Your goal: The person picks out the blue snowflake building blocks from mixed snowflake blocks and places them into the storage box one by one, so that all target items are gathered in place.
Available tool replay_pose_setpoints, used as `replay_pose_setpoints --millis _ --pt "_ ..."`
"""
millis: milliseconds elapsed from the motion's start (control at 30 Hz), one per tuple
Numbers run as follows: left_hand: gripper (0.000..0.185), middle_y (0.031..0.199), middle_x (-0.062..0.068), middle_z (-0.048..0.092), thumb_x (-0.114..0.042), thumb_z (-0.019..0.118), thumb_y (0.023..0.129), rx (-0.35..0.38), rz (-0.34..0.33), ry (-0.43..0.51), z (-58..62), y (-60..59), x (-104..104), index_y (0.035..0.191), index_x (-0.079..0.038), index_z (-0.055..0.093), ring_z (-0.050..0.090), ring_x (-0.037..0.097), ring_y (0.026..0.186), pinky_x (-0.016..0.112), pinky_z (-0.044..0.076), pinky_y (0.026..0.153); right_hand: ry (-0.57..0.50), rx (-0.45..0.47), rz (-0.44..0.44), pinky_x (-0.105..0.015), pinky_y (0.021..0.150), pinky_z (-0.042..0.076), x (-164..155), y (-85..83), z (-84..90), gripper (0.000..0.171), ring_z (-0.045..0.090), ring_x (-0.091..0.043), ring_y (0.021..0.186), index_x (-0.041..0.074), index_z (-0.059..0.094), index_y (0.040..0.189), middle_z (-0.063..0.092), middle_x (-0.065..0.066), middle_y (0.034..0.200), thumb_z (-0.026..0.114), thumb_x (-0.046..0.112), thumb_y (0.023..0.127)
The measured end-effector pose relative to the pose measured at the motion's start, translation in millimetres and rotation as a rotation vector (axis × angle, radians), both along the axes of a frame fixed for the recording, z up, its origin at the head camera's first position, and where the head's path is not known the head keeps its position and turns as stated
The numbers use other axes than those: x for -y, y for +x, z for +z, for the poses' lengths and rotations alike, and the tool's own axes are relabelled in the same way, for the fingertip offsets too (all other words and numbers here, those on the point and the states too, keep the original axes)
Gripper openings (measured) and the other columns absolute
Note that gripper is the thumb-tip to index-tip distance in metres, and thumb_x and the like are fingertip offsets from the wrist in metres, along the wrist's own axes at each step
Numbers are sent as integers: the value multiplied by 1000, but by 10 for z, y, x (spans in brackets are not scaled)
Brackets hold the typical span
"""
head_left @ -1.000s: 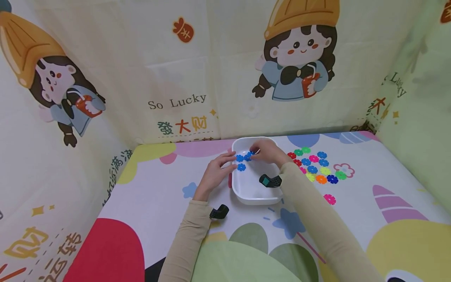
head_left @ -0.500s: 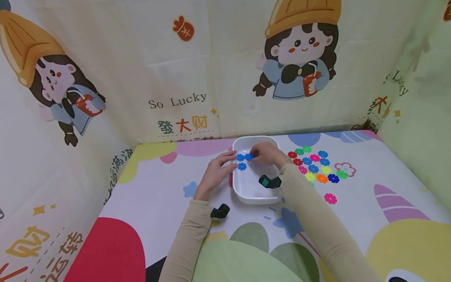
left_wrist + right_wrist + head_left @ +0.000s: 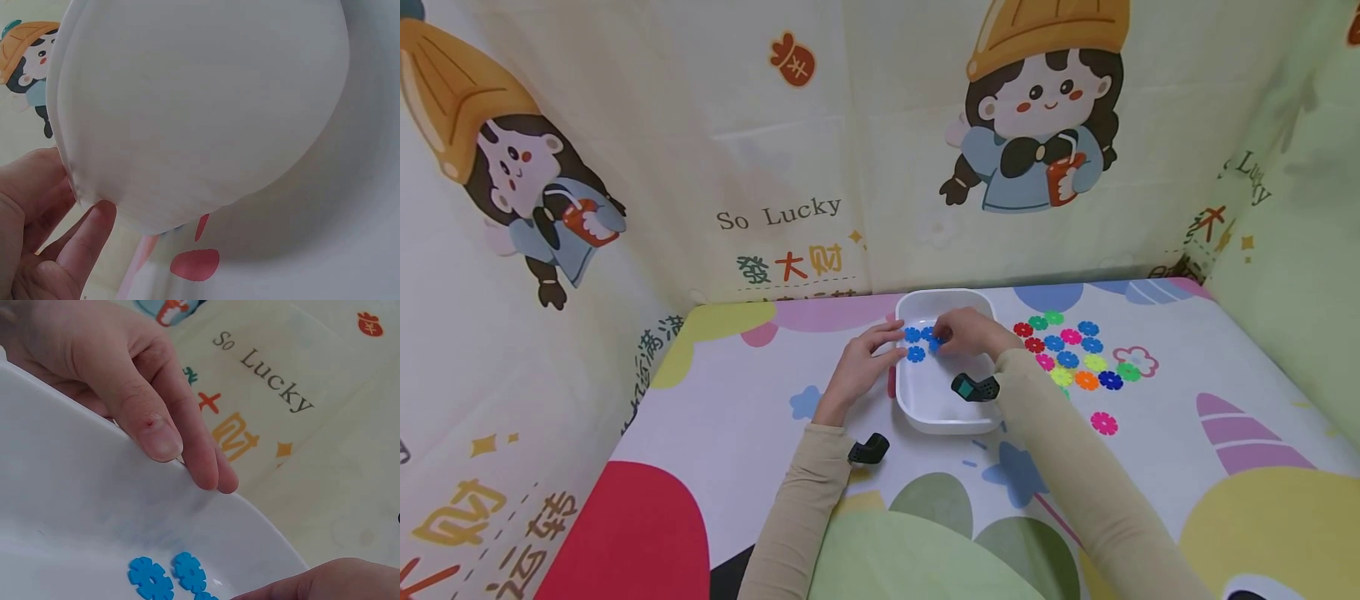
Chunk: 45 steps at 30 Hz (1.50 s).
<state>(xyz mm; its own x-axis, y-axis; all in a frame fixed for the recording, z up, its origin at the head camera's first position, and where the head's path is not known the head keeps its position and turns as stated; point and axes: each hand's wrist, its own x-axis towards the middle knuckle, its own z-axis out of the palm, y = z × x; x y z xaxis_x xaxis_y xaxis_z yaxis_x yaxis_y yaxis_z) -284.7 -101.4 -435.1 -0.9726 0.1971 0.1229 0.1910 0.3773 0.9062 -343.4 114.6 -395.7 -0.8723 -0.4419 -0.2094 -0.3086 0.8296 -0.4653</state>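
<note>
Rests the left hand (image 3: 856, 371) on the left rim of a white tray (image 3: 928, 396), with fingers and thumb fairly straight and spread apart, just beside three blue pieces (image 3: 912, 335) lying on the tray's floor. Next to these, inside the tray, pinches a blue flower-shaped piece (image 3: 933, 344) in the fingertips of the right hand (image 3: 973, 332). Farther right, has loose pieces (image 3: 1067, 359) in red, green, pink, blue, yellow and orange scattered over the patterned tabletop (image 3: 737, 417).
</note>
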Motion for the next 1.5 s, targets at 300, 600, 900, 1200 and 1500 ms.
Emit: replay_pose_setpoints --millis 300,600,900,1200,1500 --pt "41 142 -13 51 -28 69 92 -16 -12 -12 -5 -25 0 128 -8 65 34 14 141 43 39 109 40 14 53 -50 104 44 -1 32 11 35 60 -23 105 10 68 119 67 -6 114 76 16 85" --pt "40 141 -14 51 -28 69 92 -11 -8 -8 -8 -23 5 128 -11 66 35 13 141 43 39 109 27 19 38 -52 104 43 -5 10 -28 38 61 -24 106 11 68 119 67 -5 113 79 15 83" --pt "39 141 -14 52 -29 69 92 -9 -7 -5 -9 -19 6 127 -12 67 35 13 141 43 38 109 28 26 35 -53 104 43 -5 11 -33 38 61 -24 105 11 68 119 67 -5 112 79 14 83" --pt "40 141 -14 52 -29 69 92 -12 -8 -7 -4 -22 6 128 -11 66 34 13 141 43 39 109 30 27 33 -51 103 44 0 22 -10 38 61 -23 104 11 67 119 67 -5 111 78 15 83" --pt "39 141 -14 52 -28 70 91 -10 -3 -11 4 -17 2 127 -13 67 36 13 140 43 40 108 17 29 34 -50 104 44 -7 21 -10 37 61 -23 104 11 68 119 67 -5 111 78 14 84"
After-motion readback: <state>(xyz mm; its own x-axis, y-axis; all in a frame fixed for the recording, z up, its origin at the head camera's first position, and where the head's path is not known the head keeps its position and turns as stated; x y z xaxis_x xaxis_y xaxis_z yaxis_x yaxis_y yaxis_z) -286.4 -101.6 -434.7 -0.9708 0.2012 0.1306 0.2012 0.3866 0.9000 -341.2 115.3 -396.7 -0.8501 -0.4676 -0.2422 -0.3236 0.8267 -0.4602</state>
